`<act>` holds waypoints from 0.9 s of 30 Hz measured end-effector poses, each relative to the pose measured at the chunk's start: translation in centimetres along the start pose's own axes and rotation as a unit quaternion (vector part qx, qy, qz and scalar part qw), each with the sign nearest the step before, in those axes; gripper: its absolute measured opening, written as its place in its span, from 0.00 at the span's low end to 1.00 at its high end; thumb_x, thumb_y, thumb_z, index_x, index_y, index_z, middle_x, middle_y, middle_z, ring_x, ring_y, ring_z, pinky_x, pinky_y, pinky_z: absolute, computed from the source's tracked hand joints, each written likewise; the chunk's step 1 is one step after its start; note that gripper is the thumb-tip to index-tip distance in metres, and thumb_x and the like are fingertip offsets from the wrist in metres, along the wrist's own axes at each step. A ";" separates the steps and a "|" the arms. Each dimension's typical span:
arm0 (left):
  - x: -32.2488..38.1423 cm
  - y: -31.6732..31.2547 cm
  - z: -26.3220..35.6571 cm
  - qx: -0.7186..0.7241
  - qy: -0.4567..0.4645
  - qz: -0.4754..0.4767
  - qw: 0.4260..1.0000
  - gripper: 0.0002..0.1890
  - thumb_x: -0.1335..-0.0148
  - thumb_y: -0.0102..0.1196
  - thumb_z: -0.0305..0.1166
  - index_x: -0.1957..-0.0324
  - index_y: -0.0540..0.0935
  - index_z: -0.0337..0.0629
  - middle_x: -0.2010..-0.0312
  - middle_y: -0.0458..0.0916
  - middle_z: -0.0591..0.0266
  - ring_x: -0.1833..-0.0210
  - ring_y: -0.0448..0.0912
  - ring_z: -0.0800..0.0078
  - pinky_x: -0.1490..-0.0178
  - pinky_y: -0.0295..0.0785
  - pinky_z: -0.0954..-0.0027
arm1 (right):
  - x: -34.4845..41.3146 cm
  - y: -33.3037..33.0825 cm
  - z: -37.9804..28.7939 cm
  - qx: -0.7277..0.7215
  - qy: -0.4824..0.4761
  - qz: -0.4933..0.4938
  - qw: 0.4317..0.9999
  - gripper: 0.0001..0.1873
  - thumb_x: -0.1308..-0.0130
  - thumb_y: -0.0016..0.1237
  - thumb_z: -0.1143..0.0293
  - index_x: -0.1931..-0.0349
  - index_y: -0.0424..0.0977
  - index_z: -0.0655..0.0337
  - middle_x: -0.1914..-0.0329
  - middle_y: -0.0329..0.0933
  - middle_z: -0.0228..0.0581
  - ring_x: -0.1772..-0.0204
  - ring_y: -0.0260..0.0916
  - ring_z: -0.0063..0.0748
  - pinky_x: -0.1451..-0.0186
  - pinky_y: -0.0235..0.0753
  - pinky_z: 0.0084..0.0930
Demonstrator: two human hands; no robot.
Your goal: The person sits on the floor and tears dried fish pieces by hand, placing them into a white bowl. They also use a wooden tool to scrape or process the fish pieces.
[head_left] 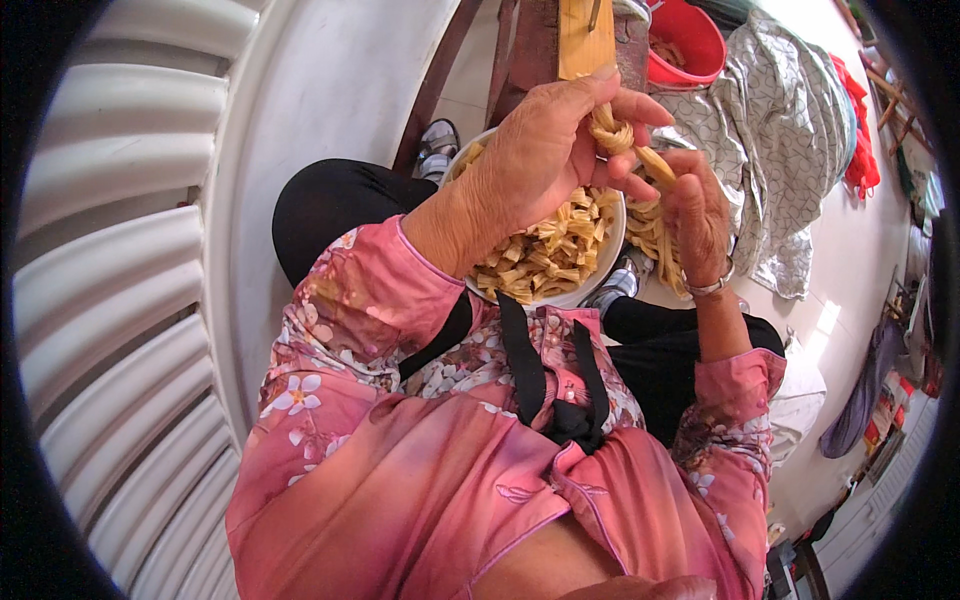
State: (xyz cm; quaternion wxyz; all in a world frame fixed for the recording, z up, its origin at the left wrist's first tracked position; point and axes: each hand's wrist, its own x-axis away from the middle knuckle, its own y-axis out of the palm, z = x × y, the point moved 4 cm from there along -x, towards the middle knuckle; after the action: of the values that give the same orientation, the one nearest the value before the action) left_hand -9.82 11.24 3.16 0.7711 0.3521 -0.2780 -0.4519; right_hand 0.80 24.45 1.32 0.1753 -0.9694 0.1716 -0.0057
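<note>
Between my two hands runs a pale yellow fibrous strand [656,166] with a thick knot in it. My left hand [551,142] holds it at the knot, with the fingers spread around it and the thumb near a wooden board. The lower part of the strand is in the curled fingers of my right hand [696,214], which wears a bracelet on the wrist. Under my left forearm stands a white basin [616,244] full of short, folded pale yellow pieces [544,259]. Long loose strands [654,236] of similar colour lie beside the basin, partly behind my right hand.
The wooden board [581,45] with a metal spike rests on a dark red wooden bench [532,64]. A red bucket [686,45] and a patterned cloth [780,142] are at the upper right. A white radiator [127,247] runs along the left.
</note>
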 end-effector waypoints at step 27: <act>1.5 -0.4 4.6 -0.209 0.120 0.174 0.955 0.05 0.42 0.55 0.30 0.68 0.76 0.39 0.83 0.67 0.74 0.86 0.60 0.89 0.83 0.60 0.85 | -3.0 0.6 -4.2 0.079 -0.096 -0.076 0.989 0.18 0.33 0.42 0.59 0.75 0.68 0.67 0.82 0.62 0.35 0.78 0.57 0.26 0.73 0.59 0.23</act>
State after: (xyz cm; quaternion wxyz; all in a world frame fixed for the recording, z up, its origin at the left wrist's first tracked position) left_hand -12.80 8.39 5.75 0.9216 0.1811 -0.1402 -0.3134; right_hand -2.55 23.53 5.19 0.2661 -0.9588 0.0787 0.0601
